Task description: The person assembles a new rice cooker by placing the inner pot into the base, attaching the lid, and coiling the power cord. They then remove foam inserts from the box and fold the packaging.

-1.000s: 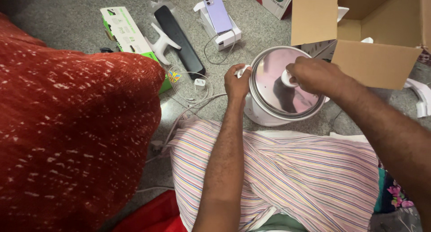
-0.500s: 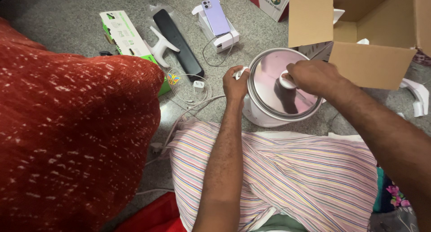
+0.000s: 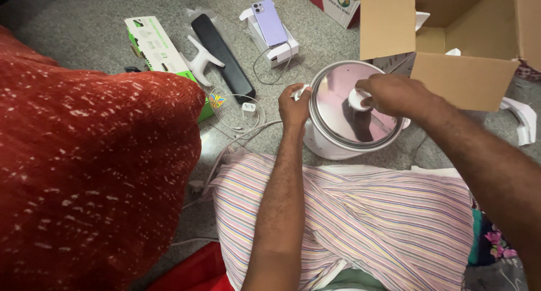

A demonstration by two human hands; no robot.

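The white rice cooker [image 3: 338, 147] stands on the grey floor [image 3: 84, 9], just in front of the person's striped lap. The right hand [image 3: 394, 94] has its fingers closed on the white knob [image 3: 359, 99] of the shiny metal lid [image 3: 344, 119] (the lid sits on the cooker). The left hand [image 3: 294, 106] grips the cooker's side handle, fingers curled around it. An open cardboard box [image 3: 462, 77] is just behind
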